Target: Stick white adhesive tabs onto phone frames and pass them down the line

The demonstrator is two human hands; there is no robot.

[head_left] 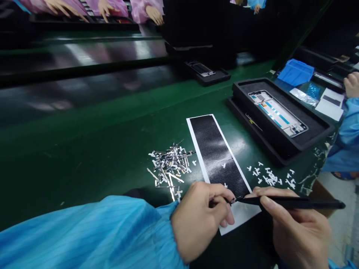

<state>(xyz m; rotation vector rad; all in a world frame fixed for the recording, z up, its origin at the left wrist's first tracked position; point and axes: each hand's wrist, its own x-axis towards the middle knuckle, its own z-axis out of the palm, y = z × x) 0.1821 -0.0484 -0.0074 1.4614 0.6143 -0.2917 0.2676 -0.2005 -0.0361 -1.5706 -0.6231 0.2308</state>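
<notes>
1. Two bare hands meet low in view; clock directions here run from the small part [233,200] between them.
2. The left hand [199,218] pinches that part between thumb and finger, the other fingers curled beneath, over the near end of a black ribbed sheet [210,140] with a white border, which runs off towards 11 o'clock.
3. The right hand [297,228], at 4 o'clock, grips black tweezers [305,203] between thumb and fingers, their points at the part; whether they touch it, I cannot tell.
4. Done, as I judge it: white scraps [271,177] lie scattered at 2 o'clock, like peeled-off bits, suggesting several pieces are handled.
5. In hand: this one part, apparently unfinished.
6. Left: uncertain. A loose heap of thin metallic strips [171,166] lies at 10 o'clock; it could be finished or waiting.
7. At 1 o'clock, a phone frame [280,112] sits in a black foam tray [314,130], apart from both hands.
</notes>
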